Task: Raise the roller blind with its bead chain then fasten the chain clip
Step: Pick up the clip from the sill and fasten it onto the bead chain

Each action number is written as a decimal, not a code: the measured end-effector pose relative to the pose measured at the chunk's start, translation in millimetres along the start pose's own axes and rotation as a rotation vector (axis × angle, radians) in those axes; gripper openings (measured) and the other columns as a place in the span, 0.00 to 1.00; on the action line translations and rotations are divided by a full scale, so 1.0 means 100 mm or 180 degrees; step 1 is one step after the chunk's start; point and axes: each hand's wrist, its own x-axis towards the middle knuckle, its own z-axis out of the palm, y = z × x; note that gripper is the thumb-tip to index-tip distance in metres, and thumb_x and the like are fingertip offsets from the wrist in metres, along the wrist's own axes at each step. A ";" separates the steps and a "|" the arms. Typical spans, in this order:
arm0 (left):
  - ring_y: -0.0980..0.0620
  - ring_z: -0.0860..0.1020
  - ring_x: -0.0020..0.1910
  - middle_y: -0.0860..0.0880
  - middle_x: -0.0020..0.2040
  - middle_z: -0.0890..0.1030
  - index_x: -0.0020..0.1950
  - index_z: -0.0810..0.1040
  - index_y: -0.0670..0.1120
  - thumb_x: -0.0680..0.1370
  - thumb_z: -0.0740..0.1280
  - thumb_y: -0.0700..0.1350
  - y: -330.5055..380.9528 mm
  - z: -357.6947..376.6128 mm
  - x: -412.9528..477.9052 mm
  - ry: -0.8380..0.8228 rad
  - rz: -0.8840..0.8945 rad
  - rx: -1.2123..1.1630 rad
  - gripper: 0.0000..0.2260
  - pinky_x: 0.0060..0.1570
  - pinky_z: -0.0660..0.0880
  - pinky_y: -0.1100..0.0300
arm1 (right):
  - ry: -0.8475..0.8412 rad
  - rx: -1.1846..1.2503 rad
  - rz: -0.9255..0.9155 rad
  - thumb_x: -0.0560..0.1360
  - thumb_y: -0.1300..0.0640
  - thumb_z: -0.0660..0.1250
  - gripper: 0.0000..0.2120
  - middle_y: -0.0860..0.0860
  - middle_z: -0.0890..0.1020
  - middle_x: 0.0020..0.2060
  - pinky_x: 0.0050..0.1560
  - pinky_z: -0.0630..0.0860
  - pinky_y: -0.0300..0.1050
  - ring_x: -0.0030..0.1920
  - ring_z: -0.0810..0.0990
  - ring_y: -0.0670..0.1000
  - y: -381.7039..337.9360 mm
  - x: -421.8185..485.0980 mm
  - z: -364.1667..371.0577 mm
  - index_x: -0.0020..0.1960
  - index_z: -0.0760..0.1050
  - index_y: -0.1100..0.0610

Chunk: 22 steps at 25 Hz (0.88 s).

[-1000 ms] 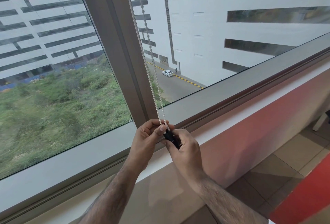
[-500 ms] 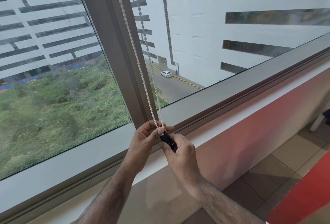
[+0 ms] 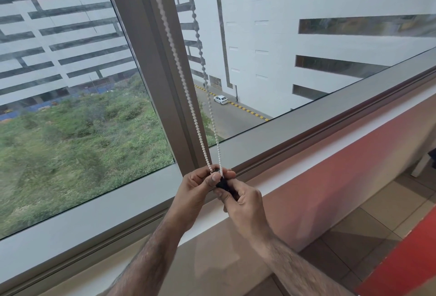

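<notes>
While my left hand (image 3: pixel 197 186) pinches the bead chain (image 3: pixel 188 97) just above the black chain clip (image 3: pixel 223 184), the chain's two strands run up from the clip along the window frame (image 3: pixel 162 78). Just right, my right hand (image 3: pixel 243 203) is closed around the clip, nearer to fasten it.

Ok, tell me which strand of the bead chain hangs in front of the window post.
The left strand, white against the brown window post. The right strand hangs before the glass, looking darker.
</notes>
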 end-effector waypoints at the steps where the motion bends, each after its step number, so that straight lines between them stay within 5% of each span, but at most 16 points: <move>1: 0.36 0.83 0.48 0.35 0.57 0.84 0.58 0.82 0.35 0.79 0.72 0.52 0.00 0.00 0.00 -0.0062 -0.0007 -0.0031 0.20 0.40 0.82 0.45 | -0.0156 0.0248 0.0149 0.78 0.49 0.71 0.06 0.46 0.83 0.33 0.32 0.74 0.40 0.31 0.78 0.44 -0.01 0.00 -0.01 0.44 0.84 0.48; 4: 0.39 0.78 0.30 0.33 0.52 0.83 0.59 0.80 0.31 0.84 0.66 0.48 -0.03 -0.01 -0.01 -0.0123 -0.0030 0.0122 0.19 0.33 0.78 0.50 | -0.0597 0.1190 0.0568 0.79 0.55 0.71 0.09 0.57 0.81 0.34 0.29 0.72 0.43 0.30 0.77 0.52 0.00 0.04 -0.07 0.42 0.84 0.56; 6: 0.41 0.75 0.28 0.32 0.49 0.83 0.58 0.80 0.31 0.83 0.66 0.49 -0.04 0.00 -0.02 -0.0051 -0.0011 0.0184 0.19 0.31 0.77 0.51 | -0.0712 0.1358 0.0631 0.80 0.57 0.70 0.09 0.59 0.82 0.36 0.30 0.74 0.44 0.31 0.77 0.54 0.02 0.05 -0.10 0.43 0.83 0.60; 9: 0.36 0.75 0.32 0.29 0.53 0.81 0.58 0.81 0.35 0.83 0.68 0.47 -0.02 0.05 -0.02 -0.0020 -0.0011 0.0097 0.15 0.31 0.79 0.50 | -0.0564 0.1018 0.0564 0.80 0.56 0.72 0.07 0.54 0.83 0.35 0.34 0.78 0.47 0.33 0.80 0.54 0.04 0.05 -0.08 0.47 0.84 0.59; 12: 0.40 0.80 0.37 0.36 0.58 0.85 0.60 0.82 0.38 0.82 0.68 0.42 0.02 0.08 -0.03 0.0084 0.0000 0.0252 0.11 0.32 0.80 0.50 | -0.0244 0.0405 0.0381 0.78 0.50 0.72 0.04 0.48 0.83 0.33 0.36 0.82 0.49 0.32 0.81 0.50 0.06 0.02 -0.04 0.47 0.83 0.49; 17: 0.47 0.85 0.50 0.37 0.54 0.87 0.58 0.82 0.33 0.73 0.74 0.38 -0.02 0.15 -0.03 0.0351 0.0075 0.0409 0.15 0.49 0.83 0.57 | 0.0220 -0.0416 -0.0174 0.77 0.51 0.72 0.07 0.39 0.85 0.37 0.38 0.76 0.32 0.39 0.84 0.42 0.14 -0.03 0.01 0.54 0.83 0.45; 22: 0.47 0.87 0.50 0.42 0.49 0.89 0.49 0.87 0.43 0.71 0.77 0.46 -0.05 0.24 0.01 0.0567 0.0198 0.0709 0.09 0.52 0.83 0.54 | 0.0552 -0.0702 -0.0416 0.79 0.48 0.70 0.11 0.41 0.88 0.45 0.46 0.83 0.38 0.47 0.86 0.40 0.18 -0.06 0.03 0.61 0.82 0.47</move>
